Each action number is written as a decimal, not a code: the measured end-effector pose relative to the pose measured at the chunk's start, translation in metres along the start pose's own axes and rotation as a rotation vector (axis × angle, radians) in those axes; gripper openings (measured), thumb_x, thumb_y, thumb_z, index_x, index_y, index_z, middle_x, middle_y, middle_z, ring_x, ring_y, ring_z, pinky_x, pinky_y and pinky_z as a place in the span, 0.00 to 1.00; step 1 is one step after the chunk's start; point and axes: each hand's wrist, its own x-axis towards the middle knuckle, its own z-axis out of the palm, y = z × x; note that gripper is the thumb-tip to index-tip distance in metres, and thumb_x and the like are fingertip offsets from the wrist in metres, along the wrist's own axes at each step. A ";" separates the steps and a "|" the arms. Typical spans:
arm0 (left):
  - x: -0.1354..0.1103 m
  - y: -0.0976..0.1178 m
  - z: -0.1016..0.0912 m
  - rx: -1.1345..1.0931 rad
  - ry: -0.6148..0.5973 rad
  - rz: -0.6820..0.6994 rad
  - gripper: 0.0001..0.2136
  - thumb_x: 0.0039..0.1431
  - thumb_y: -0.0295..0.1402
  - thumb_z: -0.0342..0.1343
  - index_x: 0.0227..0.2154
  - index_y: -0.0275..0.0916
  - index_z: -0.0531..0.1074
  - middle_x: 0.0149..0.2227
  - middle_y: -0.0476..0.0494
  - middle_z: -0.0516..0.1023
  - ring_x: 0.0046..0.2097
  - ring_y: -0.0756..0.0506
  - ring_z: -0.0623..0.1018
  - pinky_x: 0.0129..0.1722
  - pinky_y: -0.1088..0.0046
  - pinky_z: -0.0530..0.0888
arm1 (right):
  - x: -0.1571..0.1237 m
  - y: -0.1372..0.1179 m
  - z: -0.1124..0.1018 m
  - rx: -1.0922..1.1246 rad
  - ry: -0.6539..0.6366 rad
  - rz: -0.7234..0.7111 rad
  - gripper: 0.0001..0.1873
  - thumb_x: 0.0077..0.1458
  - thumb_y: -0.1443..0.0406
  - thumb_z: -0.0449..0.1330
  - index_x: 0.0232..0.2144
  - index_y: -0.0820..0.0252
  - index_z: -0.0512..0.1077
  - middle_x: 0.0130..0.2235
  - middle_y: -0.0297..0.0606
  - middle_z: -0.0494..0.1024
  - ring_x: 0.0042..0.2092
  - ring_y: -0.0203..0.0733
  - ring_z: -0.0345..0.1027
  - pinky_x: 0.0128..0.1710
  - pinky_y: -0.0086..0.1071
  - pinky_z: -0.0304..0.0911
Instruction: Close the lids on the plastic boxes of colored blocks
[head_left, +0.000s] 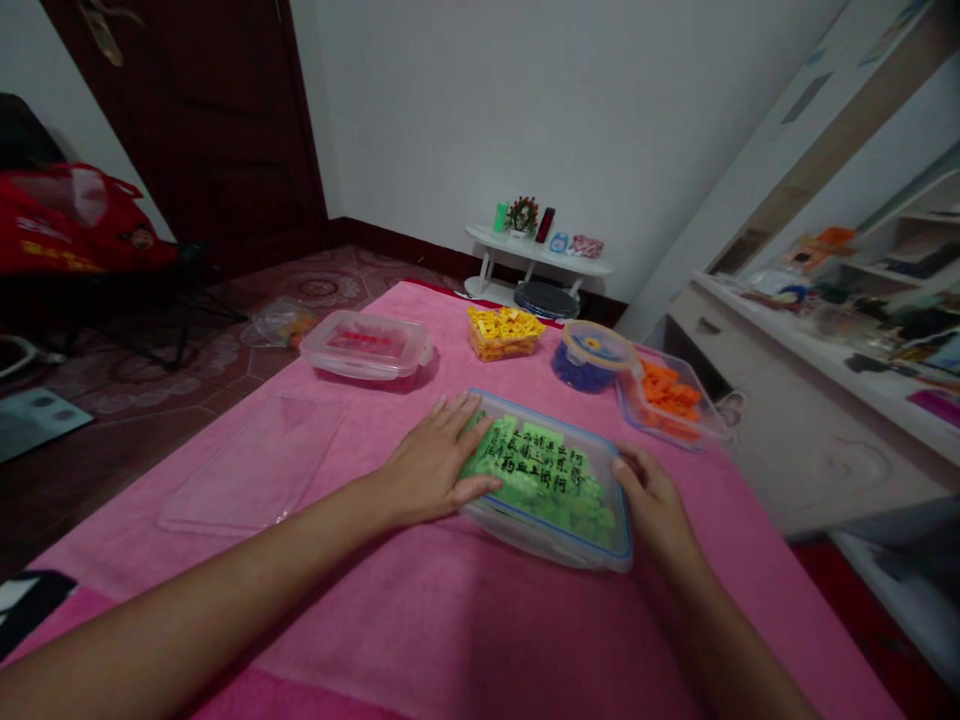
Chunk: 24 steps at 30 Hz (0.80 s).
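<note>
A clear plastic box (pixel 551 480) with a blue-rimmed lid holds green bricks and has black writing on top. It sits on the pink cloth (pixel 450 620) in front of me. My left hand (pixel 435 460) lies flat with spread fingers against the box's left side and lid edge. My right hand (pixel 652 500) rests at the box's right edge, fingers curled against its rim.
Behind stand a lidded box of red bricks (pixel 367 345), a tub of yellow bricks (pixel 504 332), a round tub of blue bricks (pixel 589 355) and a box of orange bricks (pixel 671 400). A loose clear lid (pixel 255 465) lies left. A cluttered white desk (pixel 817 400) runs along the right.
</note>
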 end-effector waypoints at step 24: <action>-0.006 0.010 0.014 -0.045 0.112 0.033 0.44 0.40 0.58 0.60 0.60 0.45 0.59 0.65 0.32 0.51 0.64 0.29 0.53 0.61 0.47 0.52 | -0.025 -0.009 0.005 -0.363 0.032 0.077 0.38 0.51 0.48 0.54 0.57 0.67 0.61 0.54 0.54 0.69 0.54 0.53 0.65 0.53 0.44 0.59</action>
